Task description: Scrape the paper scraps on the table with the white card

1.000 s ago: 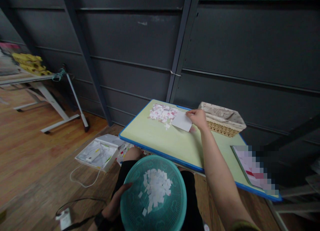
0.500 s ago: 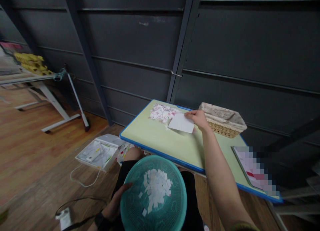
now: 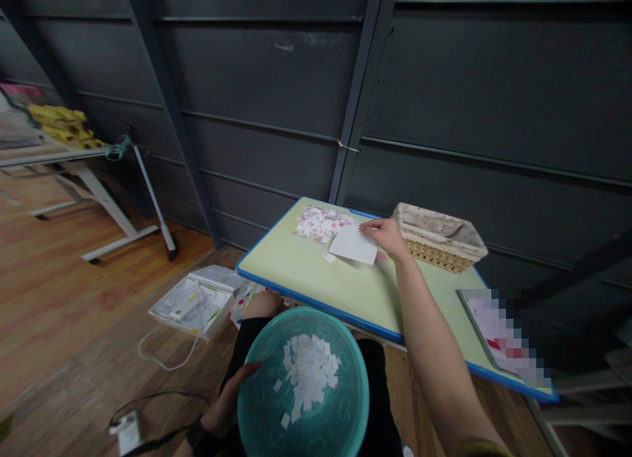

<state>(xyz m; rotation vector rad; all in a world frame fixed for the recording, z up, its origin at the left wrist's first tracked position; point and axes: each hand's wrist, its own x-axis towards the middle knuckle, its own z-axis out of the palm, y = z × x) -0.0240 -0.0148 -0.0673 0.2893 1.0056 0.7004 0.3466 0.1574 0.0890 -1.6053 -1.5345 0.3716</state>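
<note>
Your right hand (image 3: 386, 236) has slid a little to the left since a second ago, carrying the white card (image 3: 354, 245) with it, closer over the near side of the heap of paper scraps (image 3: 320, 224). Your left hand (image 3: 230, 398) and the green colander (image 3: 348, 411) are where they were.

Your right thumb and fingers are pinched shut on the card's far right corner. You have it tilted low over the table (image 3: 316, 279); whether its lower edge touches the tabletop, you cannot tell from this view. One loose white scrap (image 3: 330, 257) lies just beside the card's left corner, and a pinkish patch shows near its right edge.

Your left hand grips the colander at its left rim, one digit over the edge and the other fingers hidden. The colander sits tilted on your lap, with a pile of small white paper pieces (image 3: 310, 371) in its middle.

Beyond your right hand, toward the back edge of the table, stands a cloth-lined wicker basket (image 3: 442, 254). Near the table's right end lies a flat, dark-edged thing (image 3: 486, 335), partly blurred out. Down on the floor to your left, an open white box (image 3: 220, 320) holds a small white device (image 3: 186, 305).
</note>
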